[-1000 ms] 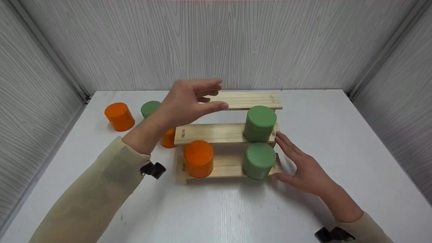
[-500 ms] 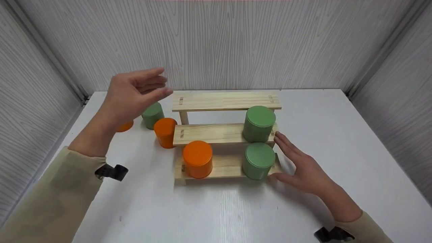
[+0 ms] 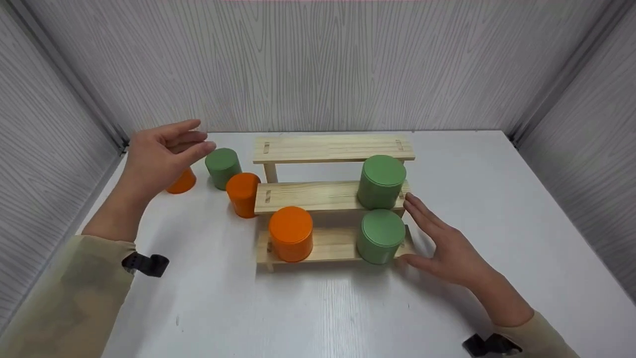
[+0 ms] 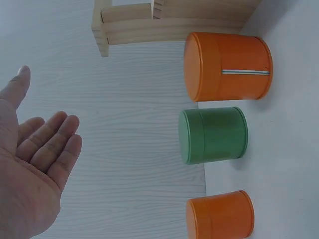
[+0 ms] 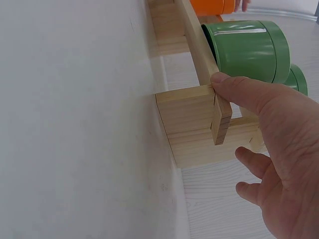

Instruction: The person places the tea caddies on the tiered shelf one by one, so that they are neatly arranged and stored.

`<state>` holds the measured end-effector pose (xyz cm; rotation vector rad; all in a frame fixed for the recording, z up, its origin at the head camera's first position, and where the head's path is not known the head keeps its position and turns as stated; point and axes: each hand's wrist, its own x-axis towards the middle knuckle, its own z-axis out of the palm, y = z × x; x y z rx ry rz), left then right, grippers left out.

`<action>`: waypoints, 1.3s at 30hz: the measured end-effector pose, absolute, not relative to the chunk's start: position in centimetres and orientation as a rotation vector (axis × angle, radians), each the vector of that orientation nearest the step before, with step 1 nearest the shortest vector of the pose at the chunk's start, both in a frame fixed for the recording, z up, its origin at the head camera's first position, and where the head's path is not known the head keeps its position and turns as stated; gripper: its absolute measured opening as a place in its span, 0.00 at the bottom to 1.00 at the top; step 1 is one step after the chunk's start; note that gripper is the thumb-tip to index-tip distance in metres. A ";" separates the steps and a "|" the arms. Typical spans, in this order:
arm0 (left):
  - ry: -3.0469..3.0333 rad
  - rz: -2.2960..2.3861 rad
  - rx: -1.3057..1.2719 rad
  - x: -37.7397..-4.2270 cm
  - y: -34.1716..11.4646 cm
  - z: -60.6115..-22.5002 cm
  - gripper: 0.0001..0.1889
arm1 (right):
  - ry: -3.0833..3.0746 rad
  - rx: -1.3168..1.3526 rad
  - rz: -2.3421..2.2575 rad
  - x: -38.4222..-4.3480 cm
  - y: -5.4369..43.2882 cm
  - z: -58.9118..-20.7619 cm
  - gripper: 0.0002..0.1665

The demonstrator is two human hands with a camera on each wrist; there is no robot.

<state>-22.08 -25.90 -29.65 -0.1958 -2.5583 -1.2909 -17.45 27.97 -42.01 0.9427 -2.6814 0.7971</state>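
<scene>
My left hand (image 3: 156, 159) is held above the left of the table, fingers slightly bent and thumb apart, holding nothing. It partly hides an orange canister (image 3: 184, 183) in the head view. To its right stand a green canister (image 3: 222, 169) and a second orange canister (image 3: 242, 195) beside a three-step wooden rack (image 3: 318, 196). My right hand (image 3: 442, 248) touches the rack's right end; in the right wrist view its thumb (image 5: 234, 84) rests on the lowest board's edge. One orange canister (image 3: 291, 233) sits on the lowest step's left.
A green canister (image 3: 381, 236) stands on the right of the lowest step, another green canister (image 3: 381, 181) on the right of the middle step. The top board (image 3: 333, 148) bears nothing. Grey wood-grain panels (image 3: 318, 64) enclose the white table (image 3: 318, 308).
My left hand has moved left from above the rack, rising and then dropping toward the left orange canister. The right hand stays at the rack's end.
</scene>
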 end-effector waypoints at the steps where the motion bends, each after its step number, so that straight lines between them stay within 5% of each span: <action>1: -2.566 -1.289 -0.188 -22.1 -26.0 -29.9 0.35 | -2.682 0.942 0.797 -17.4 28.0 -42.0 0.69; 39: -2.947 -1.393 -0.177 -24.0 -25.5 -37.6 0.51 | -2.662 0.954 0.800 -17.5 28.0 -42.1 0.68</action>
